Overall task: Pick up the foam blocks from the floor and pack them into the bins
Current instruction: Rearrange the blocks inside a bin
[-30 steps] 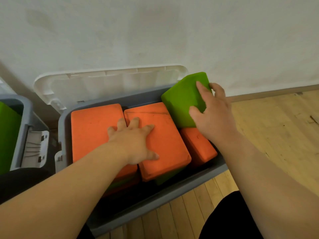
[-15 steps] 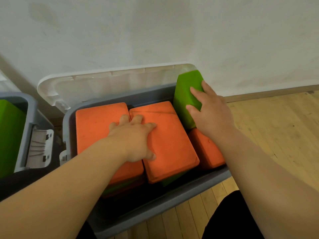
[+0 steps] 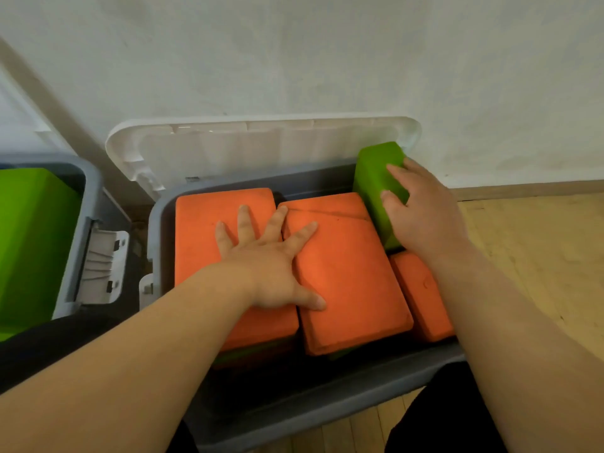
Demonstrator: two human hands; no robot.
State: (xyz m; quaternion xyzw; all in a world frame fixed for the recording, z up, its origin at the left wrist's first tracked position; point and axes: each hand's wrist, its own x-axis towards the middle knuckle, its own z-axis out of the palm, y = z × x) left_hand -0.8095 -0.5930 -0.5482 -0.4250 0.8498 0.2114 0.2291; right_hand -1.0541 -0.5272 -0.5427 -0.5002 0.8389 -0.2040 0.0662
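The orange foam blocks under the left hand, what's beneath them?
Green foam edges peek out below the two orange foam blocks at their near ends. The rest of that lower layer is covered by them.

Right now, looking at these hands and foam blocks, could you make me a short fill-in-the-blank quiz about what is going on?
1. The left hand lies flat on two blocks coloured ___.
2. The right hand holds an upright block coloured ___.
3. The grey bin has its white lid ___ (open or shut).

Missing words: orange; green; open.
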